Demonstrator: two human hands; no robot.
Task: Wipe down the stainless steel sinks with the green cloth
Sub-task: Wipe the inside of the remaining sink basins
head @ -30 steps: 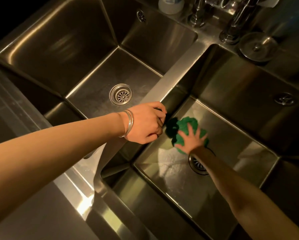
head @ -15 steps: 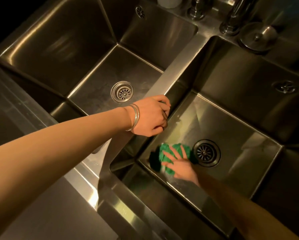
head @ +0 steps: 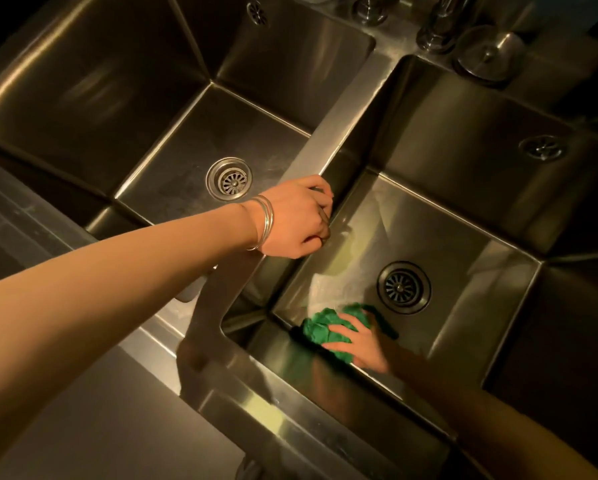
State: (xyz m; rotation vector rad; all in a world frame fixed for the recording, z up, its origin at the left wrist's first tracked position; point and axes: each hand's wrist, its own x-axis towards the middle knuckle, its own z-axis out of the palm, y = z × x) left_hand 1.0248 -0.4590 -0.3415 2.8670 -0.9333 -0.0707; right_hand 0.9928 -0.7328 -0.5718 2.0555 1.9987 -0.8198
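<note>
Two stainless steel sinks lie side by side, the left sink (head: 173, 133) and the right sink (head: 470, 233), split by a narrow steel divider (head: 342, 112). A crumpled green cloth (head: 320, 329) lies on the right sink's floor near its front left corner, just left of the drain (head: 403, 287). My right hand (head: 363, 344) presses down on the cloth with fingers spread over it. My left hand (head: 294, 220), with bangles on the wrist, grips the divider's edge, fingers curled over into the right sink.
The left sink has its own drain (head: 229, 178). Tap bases (head: 436, 29) and a round metal plug (head: 488, 51) stand on the back ledge. An overflow fitting (head: 541, 147) sits on the right sink's back wall. A steel counter (head: 83, 410) runs along the front left.
My right hand has dragged the cloth from the back left of the right sink's floor toward the front, uncovering the drain. My left hand has stayed on the divider.
</note>
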